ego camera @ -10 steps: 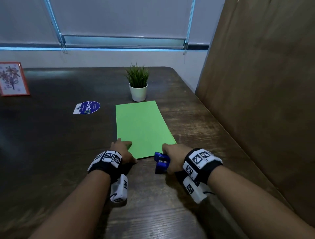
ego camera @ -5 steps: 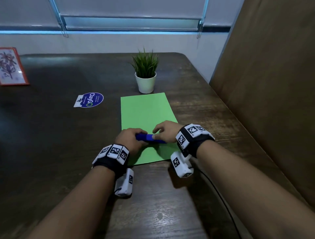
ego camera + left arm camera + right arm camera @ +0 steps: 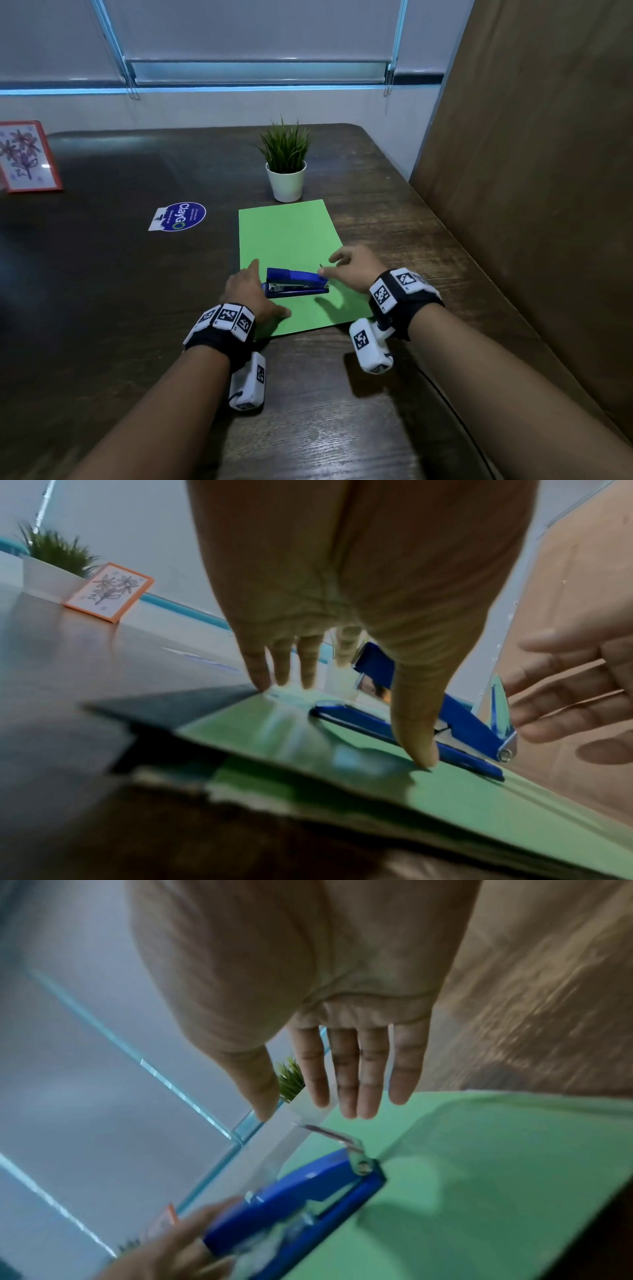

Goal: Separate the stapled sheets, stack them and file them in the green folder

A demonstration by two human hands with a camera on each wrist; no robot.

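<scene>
1. On the dark wooden table (image 3: pixel 102 291), a potted plant (image 3: pixel 286 161) stands just beyond the far edge of the green folder (image 3: pixel 287 236), at twelve o'clock from it. A round blue sticker (image 3: pixel 181 216) lies at about ten o'clock from the folder, and an orange-framed flower picture (image 3: pixel 25 156) leans far off toward the table's left side. A brown panel (image 3: pixel 548 171) rises along the right.
2. The folder lies closed and flat near the table's centre, its long axis running from six to twelve o'clock, tilted slightly.
3. A blue stapler (image 3: pixel 296 281) rests on the folder's near half, its long axis crosswise from nine to three o'clock, hinge end toward three.
4. The left hand (image 3: pixel 250 294) presses straightened fingers on the folder's left edge, its thumb down beside the stapler.
5. The right hand (image 3: pixel 352 270) hovers at the stapler's hinge end, fingers straight and spread, grasping nothing.
6. No loose sheets are visible.
</scene>
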